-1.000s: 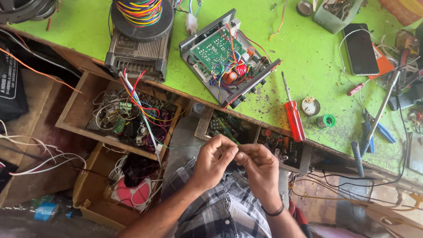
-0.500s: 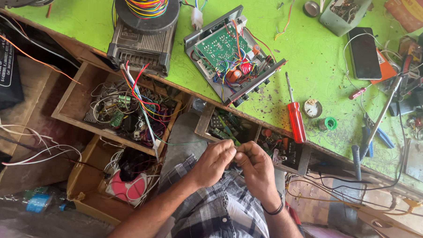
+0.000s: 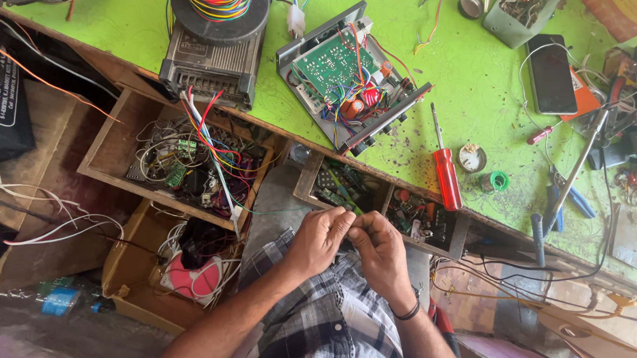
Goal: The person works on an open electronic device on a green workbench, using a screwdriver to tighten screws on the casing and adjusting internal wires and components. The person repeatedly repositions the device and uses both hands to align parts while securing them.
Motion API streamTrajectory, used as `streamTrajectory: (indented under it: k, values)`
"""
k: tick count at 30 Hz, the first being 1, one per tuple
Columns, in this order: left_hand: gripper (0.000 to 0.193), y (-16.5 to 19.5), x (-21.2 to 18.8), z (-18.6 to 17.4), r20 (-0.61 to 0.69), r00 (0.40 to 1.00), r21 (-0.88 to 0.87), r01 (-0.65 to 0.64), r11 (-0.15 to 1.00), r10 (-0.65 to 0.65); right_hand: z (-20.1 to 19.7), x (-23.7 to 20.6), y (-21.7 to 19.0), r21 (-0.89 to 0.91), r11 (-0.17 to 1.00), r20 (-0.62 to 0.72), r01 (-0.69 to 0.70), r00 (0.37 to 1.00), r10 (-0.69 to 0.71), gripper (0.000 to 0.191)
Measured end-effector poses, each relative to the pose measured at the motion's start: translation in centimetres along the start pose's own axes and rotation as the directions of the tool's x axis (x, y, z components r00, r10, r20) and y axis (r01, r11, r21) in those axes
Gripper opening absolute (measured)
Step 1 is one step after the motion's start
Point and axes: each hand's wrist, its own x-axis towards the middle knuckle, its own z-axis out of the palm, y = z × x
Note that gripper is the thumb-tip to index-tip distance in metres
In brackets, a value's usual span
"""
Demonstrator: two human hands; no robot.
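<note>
My left hand (image 3: 320,239) and my right hand (image 3: 381,250) meet above my lap, just below the edge of the green workbench (image 3: 470,78). Their fingertips pinch a thin green wire (image 3: 278,211) that trails left toward the open drawer of tangled wires (image 3: 185,160). What lies between the fingertips is mostly hidden. My right wrist wears a dark band. On the bench above the hands lies an open metal chassis with a green circuit board (image 3: 340,67) and coloured leads.
A red-handled screwdriver (image 3: 446,175) lies right of the chassis. A spool of multicoloured wire (image 3: 219,2) sits on a black finned box (image 3: 209,66). A phone (image 3: 550,74), blue-handled pliers (image 3: 559,203) and a small green reel (image 3: 499,180) are at right. Two small parts drawers (image 3: 423,223) hang open under the bench.
Both hands stay pressed together, the fingers shifting slightly on the wire. The view has tilted a little, so the bench sits higher in the picture.
</note>
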Motion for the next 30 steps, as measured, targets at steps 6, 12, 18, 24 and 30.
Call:
streamTrajectory:
  k: [6, 12, 18, 24, 30]
  values:
    - [0.035, 0.3, -0.1, -1.0, 0.215, 0.97, -0.132, 0.145, 0.981, -0.114, -0.4, 0.0, 0.5, 0.271, 0.962, 0.06, -0.045, 0.998, 0.03, 0.008]
    - [0.03, -1.1, -0.6, -0.4, 0.102, 0.99, -0.054, -0.091, 0.994, 0.096, -0.3, -0.1, 0.7, 0.264, 0.962, 0.084, -0.069, 0.995, 0.048, 0.006]
    - [0.039, -2.1, -0.8, -0.4, -0.219, 0.975, -0.001, -0.028, 1.0, 0.027, -0.3, 0.1, -1.3, 0.06, 0.995, 0.063, 0.08, 0.994, -0.084, 0.004]
    - [0.028, 1.4, 5.4, -4.4, -0.266, 0.94, 0.101, -0.191, 0.976, 0.211, -2.8, 6.6, -3.9, -0.366, 0.922, -0.324, 0.128, 0.911, -0.255, 0.012]
    - [0.03, 3.6, 11.5, -4.9, -0.15, 0.967, 0.232, -0.168, 0.958, 0.206, -1.3, 10.5, -3.5, -0.335, 0.913, -0.328, 0.232, 0.88, -0.344, 0.014]
